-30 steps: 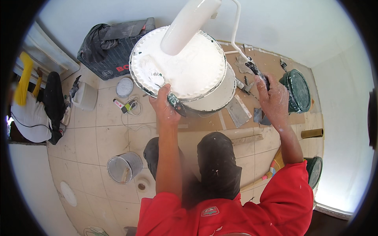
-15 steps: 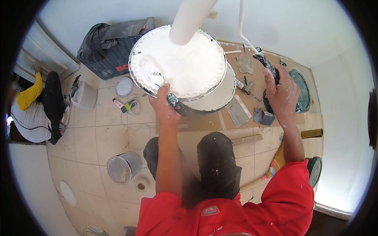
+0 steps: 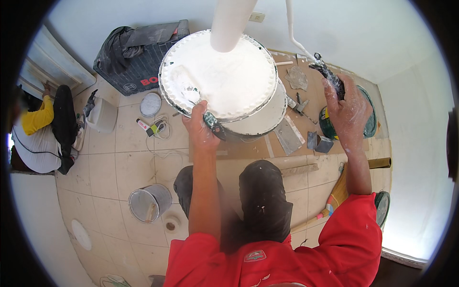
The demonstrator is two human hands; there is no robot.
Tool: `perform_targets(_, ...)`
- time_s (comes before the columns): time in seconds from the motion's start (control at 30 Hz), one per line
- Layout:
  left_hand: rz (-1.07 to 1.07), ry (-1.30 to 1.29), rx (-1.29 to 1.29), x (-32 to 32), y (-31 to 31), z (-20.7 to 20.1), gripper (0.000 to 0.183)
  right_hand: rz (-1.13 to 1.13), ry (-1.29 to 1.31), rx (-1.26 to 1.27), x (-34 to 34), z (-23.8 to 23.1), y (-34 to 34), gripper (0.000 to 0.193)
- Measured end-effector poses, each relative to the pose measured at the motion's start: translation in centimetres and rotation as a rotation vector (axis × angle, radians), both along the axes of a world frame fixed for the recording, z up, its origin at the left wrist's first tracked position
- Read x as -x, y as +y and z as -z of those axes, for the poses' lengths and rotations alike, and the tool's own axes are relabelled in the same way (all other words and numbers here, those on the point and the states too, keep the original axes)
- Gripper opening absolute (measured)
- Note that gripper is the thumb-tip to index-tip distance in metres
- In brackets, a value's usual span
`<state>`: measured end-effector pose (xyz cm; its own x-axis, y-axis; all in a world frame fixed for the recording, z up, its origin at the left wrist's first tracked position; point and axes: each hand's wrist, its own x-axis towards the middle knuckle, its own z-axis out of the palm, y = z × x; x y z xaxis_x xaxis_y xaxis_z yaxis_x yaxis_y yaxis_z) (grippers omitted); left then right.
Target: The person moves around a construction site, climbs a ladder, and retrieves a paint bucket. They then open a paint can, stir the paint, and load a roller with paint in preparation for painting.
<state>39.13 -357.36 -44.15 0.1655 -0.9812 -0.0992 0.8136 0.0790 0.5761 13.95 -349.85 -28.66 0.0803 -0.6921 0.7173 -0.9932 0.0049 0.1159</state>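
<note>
My left hand (image 3: 203, 131) is closed on the near edge of a round lid (image 3: 239, 86) coated in white paint, with a scalloped rim. Beside my thumb lies a paint-spattered dark green handle (image 3: 210, 120), apparently of a small tool in the paint; its kind is unclear. My right hand (image 3: 351, 112) is wrapped round the dark, paint-caked handle of a paint roller (image 3: 330, 79). The roller's white rod runs up out of view. A thick white cylinder (image 3: 232, 24), apparently the roller's cover, comes down onto the lid. An off-white round container top (image 3: 258, 117) shows partly beneath the lid.
A dark tool bag (image 3: 138, 57) stands by the wall. Brown cardboard (image 3: 248, 150) carries scrapers and blades. A green paint bucket (image 3: 369, 112) is behind my right hand. A broom (image 3: 339, 191), a paint can (image 3: 149, 203) and another person (image 3: 40, 126) at left are around me.
My right hand has shifted slightly right with the roller handle. The lid and the white cylinder have moved a little to the right in view. Both hands keep their hold.
</note>
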Motion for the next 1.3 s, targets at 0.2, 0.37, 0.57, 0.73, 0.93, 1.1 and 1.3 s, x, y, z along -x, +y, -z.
perform_targets(0.2, 0.042, 0.055, 0.018, -0.4, 0.0, -0.2, 0.037, 0.002, 0.033, 0.03, -0.2, -0.2, -0.1, 0.027)
perform_targets(0.37, 0.02, 0.046, -0.014, -0.5, -0.1, 0.1, 0.037, 0.002, 0.007, 0.011, -0.3, 0.1, -0.1, 0.025)
perform_targets(0.57, 0.016, 0.068, -0.012, 0.0, 0.0, -0.2, 0.037, 0.001, -0.034, -0.015, 0.2, 0.9, 0.0, 0.025)
perform_targets(0.73, 0.011, 0.005, -0.002, -0.6, -0.2, 0.7, 0.046, 0.077, -0.254, -0.221, 0.3, 1.6, -0.1, 0.028)
perform_targets(0.93, -0.096, 0.019, 0.045, 0.4, -0.1, -0.5, 0.057, -0.061, -0.863, -0.46, 3.7, 3.1, -0.6, 0.033)
perform_targets(1.1, -0.181, -0.087, -0.042, -0.1, -0.5, 0.2, 0.049, 0.013, -1.15, -0.542, 4.2, 2.2, 0.5, 0.035)
perform_targets(1.3, -0.348, -0.102, -0.081, -2.3, -0.9, 0.1, 0.056, 0.128, -0.931, -0.487, 5.7, 3.0, 1.9, 0.038)
